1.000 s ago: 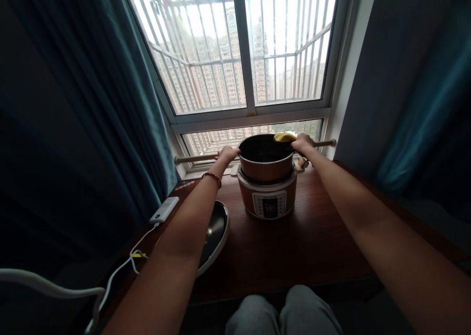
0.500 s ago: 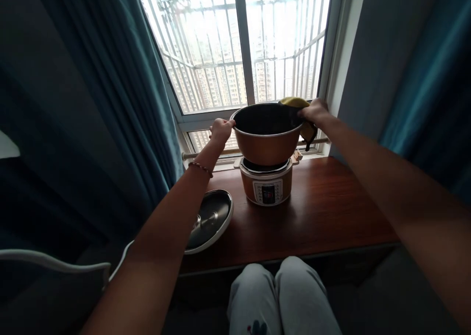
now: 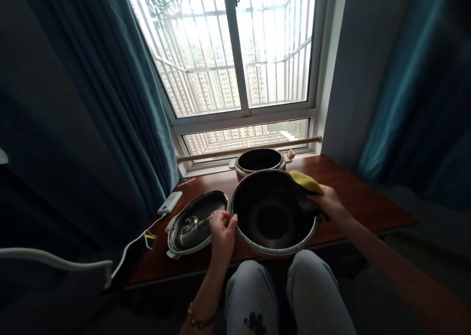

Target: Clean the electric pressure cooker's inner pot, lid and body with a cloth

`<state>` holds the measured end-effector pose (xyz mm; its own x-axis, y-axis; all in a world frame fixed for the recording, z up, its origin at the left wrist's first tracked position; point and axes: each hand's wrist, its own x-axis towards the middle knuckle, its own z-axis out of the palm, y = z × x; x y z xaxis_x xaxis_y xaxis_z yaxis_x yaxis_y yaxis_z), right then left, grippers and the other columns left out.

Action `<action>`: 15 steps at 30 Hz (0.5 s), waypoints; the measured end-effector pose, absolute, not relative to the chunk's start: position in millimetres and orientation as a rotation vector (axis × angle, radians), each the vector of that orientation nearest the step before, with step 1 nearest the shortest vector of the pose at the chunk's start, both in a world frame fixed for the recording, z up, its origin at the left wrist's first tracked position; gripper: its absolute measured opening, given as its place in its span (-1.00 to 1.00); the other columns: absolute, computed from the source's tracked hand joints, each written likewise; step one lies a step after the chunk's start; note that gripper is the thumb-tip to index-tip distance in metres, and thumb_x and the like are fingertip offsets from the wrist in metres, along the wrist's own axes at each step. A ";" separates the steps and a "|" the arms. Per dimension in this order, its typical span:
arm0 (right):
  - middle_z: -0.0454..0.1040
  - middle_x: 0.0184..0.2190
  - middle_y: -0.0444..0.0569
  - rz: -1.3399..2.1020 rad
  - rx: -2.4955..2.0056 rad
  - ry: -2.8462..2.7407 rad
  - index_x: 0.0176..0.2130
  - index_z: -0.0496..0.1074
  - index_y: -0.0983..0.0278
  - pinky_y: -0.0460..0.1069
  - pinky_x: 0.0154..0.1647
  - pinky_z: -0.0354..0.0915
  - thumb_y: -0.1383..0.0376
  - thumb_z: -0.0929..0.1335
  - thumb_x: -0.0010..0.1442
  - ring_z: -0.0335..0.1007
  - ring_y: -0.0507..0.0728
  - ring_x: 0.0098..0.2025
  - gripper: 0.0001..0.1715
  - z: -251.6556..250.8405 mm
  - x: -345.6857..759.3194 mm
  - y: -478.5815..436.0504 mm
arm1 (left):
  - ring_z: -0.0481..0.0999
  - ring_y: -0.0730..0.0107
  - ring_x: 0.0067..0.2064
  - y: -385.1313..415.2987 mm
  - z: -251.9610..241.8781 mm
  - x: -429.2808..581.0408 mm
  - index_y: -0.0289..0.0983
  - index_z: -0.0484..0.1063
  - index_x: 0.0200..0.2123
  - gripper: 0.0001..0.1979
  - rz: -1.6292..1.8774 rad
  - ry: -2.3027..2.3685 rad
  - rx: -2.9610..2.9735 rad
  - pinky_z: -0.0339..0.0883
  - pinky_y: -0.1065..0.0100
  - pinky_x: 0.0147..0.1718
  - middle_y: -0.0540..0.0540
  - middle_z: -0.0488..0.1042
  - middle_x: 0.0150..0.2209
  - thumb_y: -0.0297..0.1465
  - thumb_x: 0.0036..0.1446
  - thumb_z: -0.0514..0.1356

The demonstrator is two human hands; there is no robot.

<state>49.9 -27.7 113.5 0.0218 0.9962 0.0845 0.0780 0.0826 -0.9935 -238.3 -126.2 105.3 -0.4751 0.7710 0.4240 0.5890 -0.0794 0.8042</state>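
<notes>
A large cooking pot (image 3: 272, 237), black inside with a pale rim, is tilted toward me just above my knees. My right hand (image 3: 329, 202) grips its right rim through a yellow-and-dark cloth (image 3: 306, 182). At the left rim is my left hand (image 3: 222, 229), thumb against the edge and fingers curled outside it; the grip there looks light. Behind the pot stands an electric cooker (image 3: 259, 159), uncovered, its dark round opening showing. The pot hides most of the cooker's front. To the left, a round lid (image 3: 196, 222) lies with its dark inner side up.
The brown wooden table (image 3: 353, 193) runs beneath the window (image 3: 221, 50). On its left lie a white box-shaped device (image 3: 170, 202) and a white cable (image 3: 127, 249). A horizontal rail (image 3: 221, 153) crosses low at the window, and blue curtains (image 3: 110, 104) hang at the sides.
The pot has come from above the cooker down and toward me, tilting its opening my way. Both hands have moved with it. The cooker's opening and the whole lid now show.
</notes>
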 end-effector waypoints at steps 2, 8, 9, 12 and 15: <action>0.49 -0.49 -0.10 1.116 -1.252 -1.276 -0.41 0.43 0.28 -0.02 -0.45 0.32 0.28 0.43 -0.32 0.42 0.16 -0.42 -0.66 86.1 50.1 -29.4 | 0.31 0.29 -0.31 -134.2 75.2 -237.1 -0.21 0.23 -0.52 -0.81 1.586 2.028 1.502 0.24 0.23 -0.24 -0.03 0.27 -0.43 -0.22 -0.01 0.08; 0.49 -0.55 -0.13 1.140 -1.336 -1.268 -0.49 0.45 0.25 -0.01 -0.49 0.32 0.32 0.44 -0.34 0.44 0.19 -0.43 -0.75 46.7 45.6 -23.0 | 0.31 0.22 -0.27 -130.7 26.6 -236.4 -0.20 0.25 -0.53 -0.80 1.463 2.066 1.417 0.25 0.19 -0.23 -0.07 0.31 -0.41 -0.22 0.00 0.08; 0.49 -0.56 -0.13 1.146 -1.347 -1.263 -0.49 0.46 0.24 -0.01 -0.50 0.32 0.33 0.44 -0.34 0.45 0.19 -0.43 -0.76 44.4 44.6 -21.1 | 0.30 0.22 -0.26 -128.5 22.9 -236.5 -0.20 0.25 -0.53 -0.81 1.448 2.069 1.411 0.25 0.19 -0.23 -0.07 0.31 -0.41 -0.22 0.01 0.08; 0.49 -0.58 -0.14 1.160 -1.368 -1.252 -0.52 0.46 0.24 0.00 -0.51 0.33 0.35 0.44 -0.34 0.45 0.20 -0.43 -0.78 39.4 41.5 -15.3 | 0.31 0.21 -0.25 -122.4 15.5 -236.9 -0.20 0.27 -0.52 -0.81 1.423 2.085 1.411 0.25 0.19 -0.22 -0.07 0.32 -0.40 -0.22 0.01 0.09; 0.49 -0.58 -0.14 1.164 -1.371 -1.248 -0.53 0.44 0.23 0.00 -0.51 0.34 0.36 0.44 -0.34 0.46 0.20 -0.44 -0.79 33.8 38.9 -10.2 | 0.31 0.20 -0.25 -118.3 12.0 -237.9 -0.19 0.26 -0.52 -0.82 1.406 2.116 1.417 0.26 0.19 -0.22 -0.07 0.32 -0.40 -0.23 0.00 0.09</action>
<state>38.9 -10.2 33.8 0.0395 0.9973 -0.0616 0.1306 -0.0663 -0.9892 -237.9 -118.3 12.0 -0.5051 0.8104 0.2968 0.5874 0.0708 0.8062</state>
